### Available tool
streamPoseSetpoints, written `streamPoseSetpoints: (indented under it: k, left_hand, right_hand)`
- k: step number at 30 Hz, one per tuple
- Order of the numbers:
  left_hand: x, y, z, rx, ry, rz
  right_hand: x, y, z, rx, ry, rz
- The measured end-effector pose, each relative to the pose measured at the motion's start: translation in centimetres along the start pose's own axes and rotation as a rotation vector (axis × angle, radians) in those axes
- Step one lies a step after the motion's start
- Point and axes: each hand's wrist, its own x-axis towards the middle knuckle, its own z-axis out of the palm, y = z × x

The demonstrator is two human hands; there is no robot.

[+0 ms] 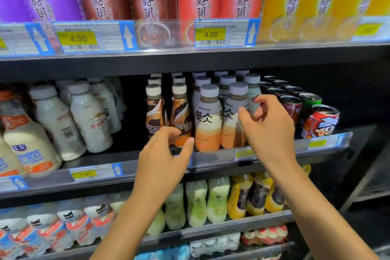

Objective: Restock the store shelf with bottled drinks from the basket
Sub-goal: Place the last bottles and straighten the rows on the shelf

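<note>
Bottled drinks (207, 118) are lined up on the middle shelf (221, 159). Nothing is held by the left hand (162, 154) or the right hand (270, 126); both are seen half open, fingers bent, just beside the front ones.

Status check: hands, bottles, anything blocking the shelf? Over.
Left hand open by brown Nescafe coffee bottle. Right hand at grey-capped orange latte bottle, grip unclear. Basket not in view. No obstruction seen.
</note>
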Motion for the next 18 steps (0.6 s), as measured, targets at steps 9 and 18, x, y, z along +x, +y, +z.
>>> streamPoseSetpoints:
  k: [9, 18]
  left_hand:
    - [0.7, 4.2, 5.4, 0.066, -0.051, -0.222]
    - [1.7, 4.8, 6.5, 0.122, -0.045, -0.267]
  right_hand:
    - [1.9, 4.5, -0.4, 0.04, -0.427, 0.132]
    - [3.5, 5.1, -0.2, 0.176, -0.584, 0.206]
